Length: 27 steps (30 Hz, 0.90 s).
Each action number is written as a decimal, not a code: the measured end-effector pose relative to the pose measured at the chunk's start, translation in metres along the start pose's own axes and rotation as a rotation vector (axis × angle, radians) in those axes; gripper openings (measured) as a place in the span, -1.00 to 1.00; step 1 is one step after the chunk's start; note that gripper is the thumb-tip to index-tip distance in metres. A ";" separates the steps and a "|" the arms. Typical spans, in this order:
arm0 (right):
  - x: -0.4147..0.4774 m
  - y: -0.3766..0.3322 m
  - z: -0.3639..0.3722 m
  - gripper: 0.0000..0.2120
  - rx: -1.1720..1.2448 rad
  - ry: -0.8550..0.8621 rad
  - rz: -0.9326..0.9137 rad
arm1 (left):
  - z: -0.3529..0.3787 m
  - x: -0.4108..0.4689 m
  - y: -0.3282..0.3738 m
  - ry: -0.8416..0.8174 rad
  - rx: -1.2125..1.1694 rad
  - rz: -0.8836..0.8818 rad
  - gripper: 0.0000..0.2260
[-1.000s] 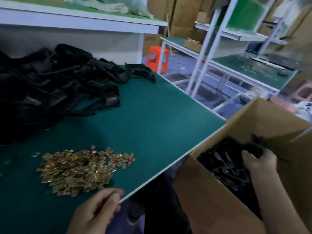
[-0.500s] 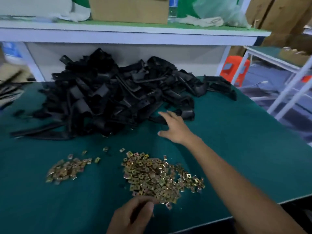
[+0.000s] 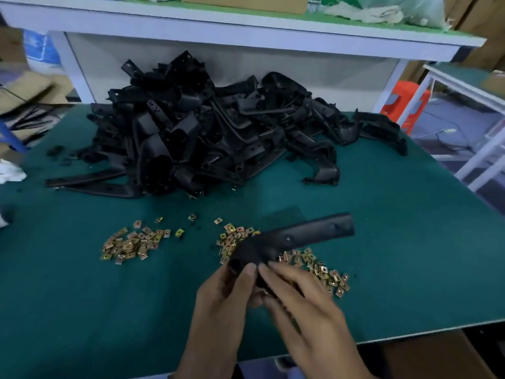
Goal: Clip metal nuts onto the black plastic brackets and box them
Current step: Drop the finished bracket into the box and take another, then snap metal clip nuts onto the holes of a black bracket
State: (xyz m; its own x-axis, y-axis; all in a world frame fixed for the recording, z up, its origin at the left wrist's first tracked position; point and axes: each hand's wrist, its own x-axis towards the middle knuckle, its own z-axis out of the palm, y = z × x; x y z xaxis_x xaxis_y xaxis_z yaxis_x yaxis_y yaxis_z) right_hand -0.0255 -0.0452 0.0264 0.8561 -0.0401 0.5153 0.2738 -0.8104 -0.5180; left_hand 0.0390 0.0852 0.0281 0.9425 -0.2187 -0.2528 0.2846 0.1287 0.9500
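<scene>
A long black plastic bracket (image 3: 295, 237) is held above the green table (image 3: 396, 242), its far end pointing right. My left hand (image 3: 226, 294) grips its near end with thumb and fingers. My right hand (image 3: 297, 299) meets the same end from the right, fingers curled in at the bracket; whether a nut sits between them is hidden. A large pile of brass-coloured metal nuts (image 3: 317, 266) lies under and right of the bracket. A smaller nut pile (image 3: 131, 244) lies to the left. A big heap of black brackets (image 3: 207, 129) fills the back of the table.
A white shelf (image 3: 246, 31) runs above the heap at the back. A cardboard box (image 3: 426, 356) shows below the table's near right edge. An orange stool (image 3: 407, 105) and a white table frame (image 3: 481, 157) stand to the right. Cardboard and clutter lie at the far left.
My right hand has come back from the bracket heap with one bracket to the near edge. My left hand rose from the nut pile and now grips that bracket's near end.
</scene>
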 end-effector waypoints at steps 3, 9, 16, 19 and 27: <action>-0.024 -0.002 -0.012 -0.75 0.075 0.157 0.143 | 0.005 -0.009 -0.012 -0.059 -0.047 -0.024 -0.92; -0.035 0.010 -0.034 -0.16 1.129 0.296 0.995 | -0.002 -0.006 -0.004 -0.529 0.000 -0.050 -0.81; -0.023 0.008 -0.029 -0.58 1.219 0.338 1.133 | -0.010 0.050 0.003 -0.379 0.841 0.349 -0.70; -0.027 0.005 -0.030 -0.59 1.222 0.340 1.171 | -0.020 0.088 0.003 -0.139 1.162 0.537 -0.72; -0.032 0.003 -0.034 -0.60 1.182 0.270 1.262 | -0.019 0.118 0.002 -0.177 1.314 0.553 -0.82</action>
State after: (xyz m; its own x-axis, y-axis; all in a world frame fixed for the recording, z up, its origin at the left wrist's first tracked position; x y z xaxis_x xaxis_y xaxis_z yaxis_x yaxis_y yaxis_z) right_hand -0.0669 -0.0660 0.0321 0.7205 -0.4423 -0.5341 -0.1949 0.6099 -0.7681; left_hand 0.1539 0.0779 -0.0030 0.8153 -0.5641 0.1307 -0.5610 -0.7137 0.4194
